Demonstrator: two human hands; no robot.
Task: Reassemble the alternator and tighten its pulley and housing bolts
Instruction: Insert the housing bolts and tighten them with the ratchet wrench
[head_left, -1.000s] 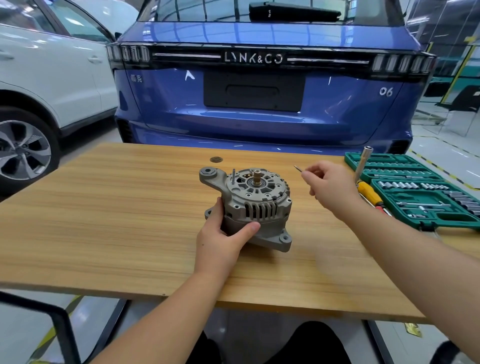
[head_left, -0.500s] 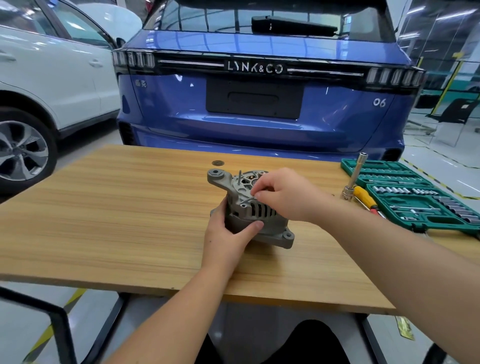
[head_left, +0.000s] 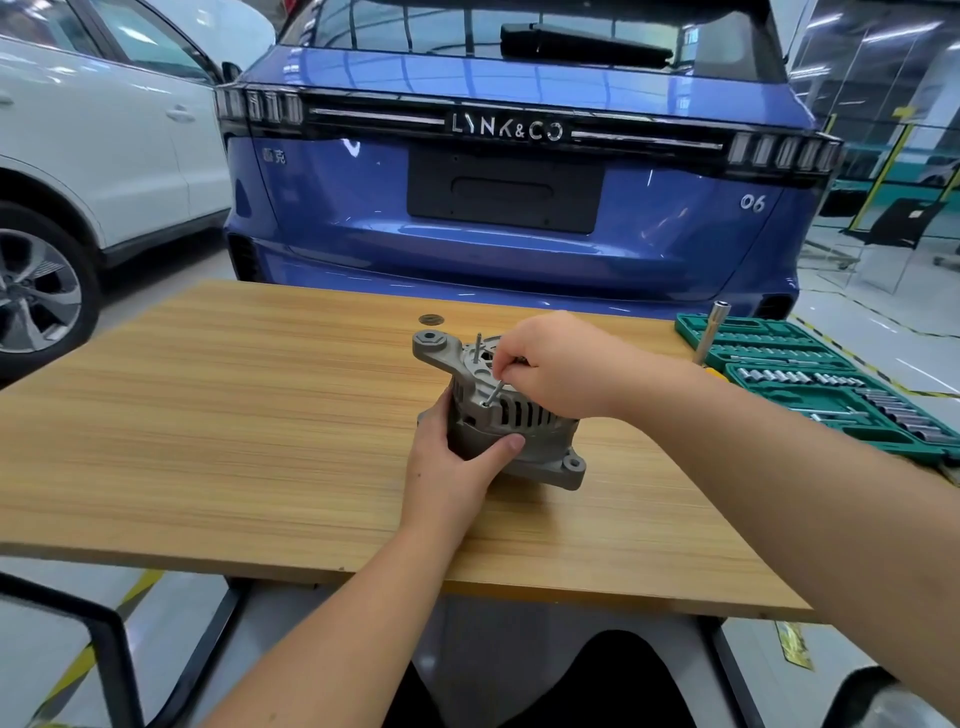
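Observation:
A grey cast alternator (head_left: 519, 421) stands on the wooden table (head_left: 249, 426), its slotted housing facing me and one mounting ear up at the back left. My left hand (head_left: 457, 467) grips its near left side, thumb pressed on the housing. My right hand (head_left: 561, 364) reaches over the top and pinches a long thin housing bolt (head_left: 495, 392), whose tip sits at a hole in the housing rim. A second bolt (head_left: 478, 349) stands upright in the housing further back. The shaft and top face are hidden under my right hand.
A green socket set case (head_left: 831, 384) lies open at the table's right edge, with a ratchet extension (head_left: 712, 332) standing up beside it. A small dark washer (head_left: 431, 319) lies behind the alternator. A blue car and a white car stand beyond the table.
My right hand brought the thin bolt from the right over to the alternator and set its tip at a rim hole. My left hand kept its grip on the housing.

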